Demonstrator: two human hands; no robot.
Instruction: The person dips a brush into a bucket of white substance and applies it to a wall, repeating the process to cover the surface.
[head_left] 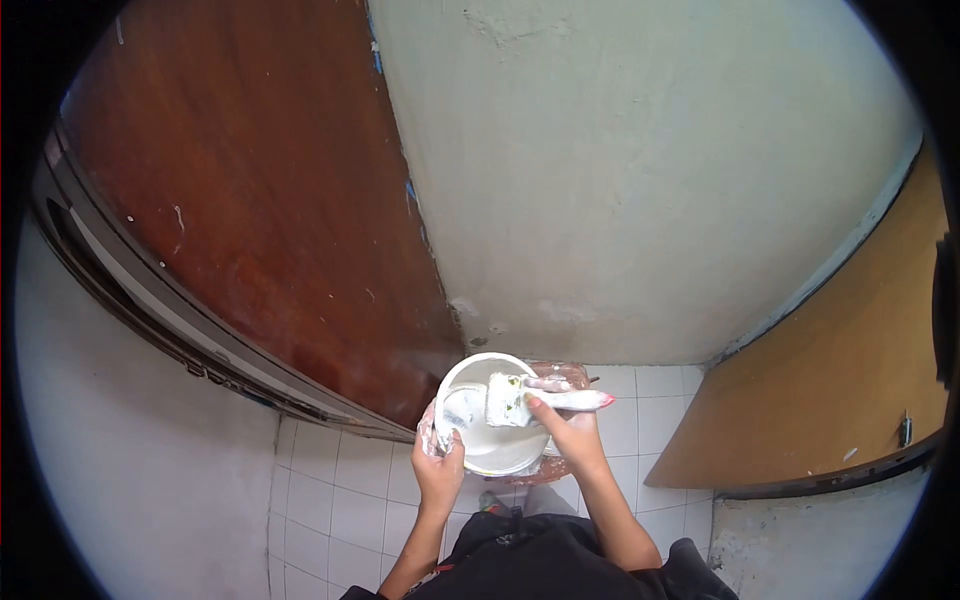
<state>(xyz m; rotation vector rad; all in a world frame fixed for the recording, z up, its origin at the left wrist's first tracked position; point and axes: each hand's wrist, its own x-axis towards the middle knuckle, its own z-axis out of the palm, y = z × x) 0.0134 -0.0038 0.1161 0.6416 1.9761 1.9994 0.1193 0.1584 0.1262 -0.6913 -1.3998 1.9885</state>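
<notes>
A round white bucket (483,359) with white paint (488,441) inside is held in front of my body. My left hand (438,455) is closed on its left side, with the thumb over the rim and white smears on the fingers. In my right hand (563,424) is a wide paintbrush (508,402), its thumb pressed on the brush near the bristles. The bristle end, coated white, lies over the bucket's opening, while the pale handle with a pink tip points right. Some right-hand fingers, whitened too, show beyond the handle.
Behind the bucket is a reddish-brown, paint-spotted surface (570,373), perhaps a stool. A dark brown door (270,180) stands at left, a pale patchy wall (640,180) ahead, and a light brown door (830,350) at right. White tiles (340,465) cover the floor.
</notes>
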